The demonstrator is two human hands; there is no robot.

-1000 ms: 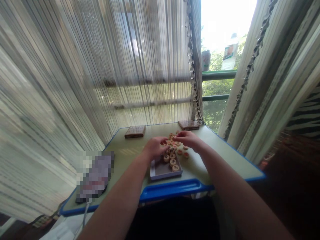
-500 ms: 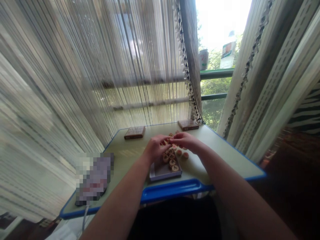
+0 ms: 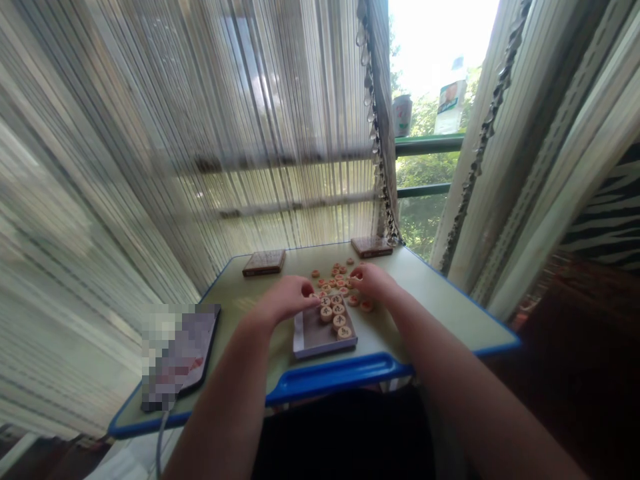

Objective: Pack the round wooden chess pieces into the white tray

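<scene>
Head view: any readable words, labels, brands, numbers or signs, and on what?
Nothing reads with certainty.
Dark-marked discs in the shallow box: characters, too small.
Loose red-marked discs: too small.
Bottle: label blurred.
Can: red and green marks, blurred.
Tablet-like device: pixelated.

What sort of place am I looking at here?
Probably a room in a home, by a window: striped curtains hang behind a small table, and a can and bottle stand at a green rail.
</scene>
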